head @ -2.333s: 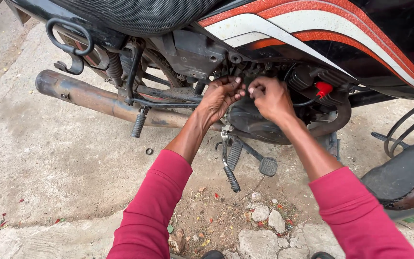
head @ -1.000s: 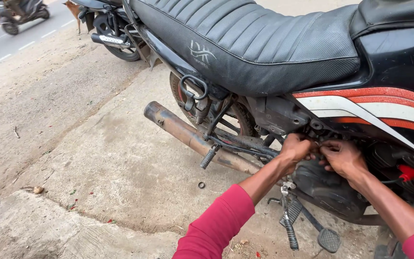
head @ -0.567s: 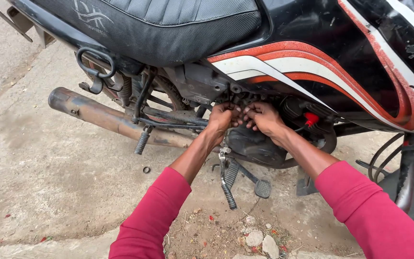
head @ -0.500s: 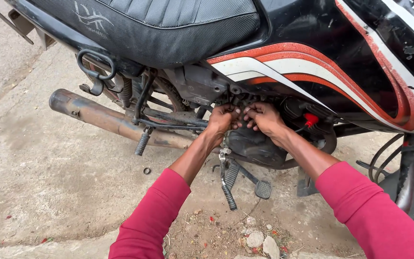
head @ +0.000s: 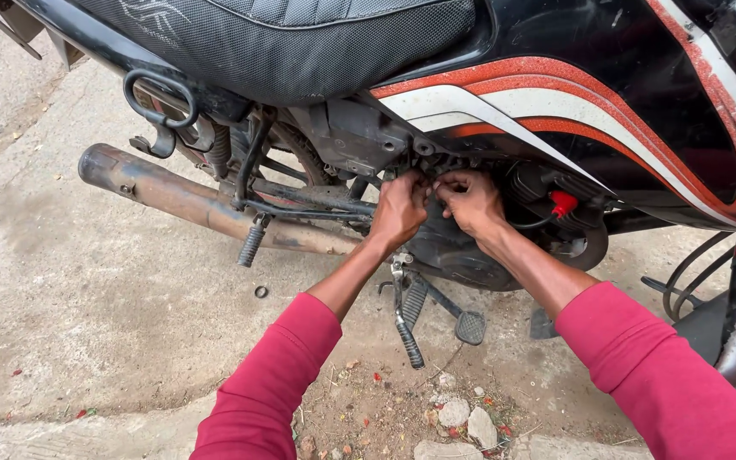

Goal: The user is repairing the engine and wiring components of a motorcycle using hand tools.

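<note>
A black motorcycle with red and white side stripes [head: 504, 111] stands across the top of the view. My left hand [head: 398, 209] and my right hand [head: 470, 203] are pressed close together at the engine, just under the side panel. Both sets of fingers are curled onto a small part there. The part itself is hidden by my fingers. A red cap [head: 562, 203] sits just right of my right hand. Both arms wear red sleeves.
A rusty exhaust pipe [head: 189, 200] runs left of my hands. A kick lever [head: 408, 328] and a foot pedal [head: 468, 326] hang below them. A small ring [head: 261, 291] lies on the concrete. Stones and dirt [head: 453, 413] sit near my arms. Cables [head: 692, 273] loop at right.
The view swung from the rear seat and road back toward the engine and moved closer. My hands stayed together at the same spot on the engine.
</note>
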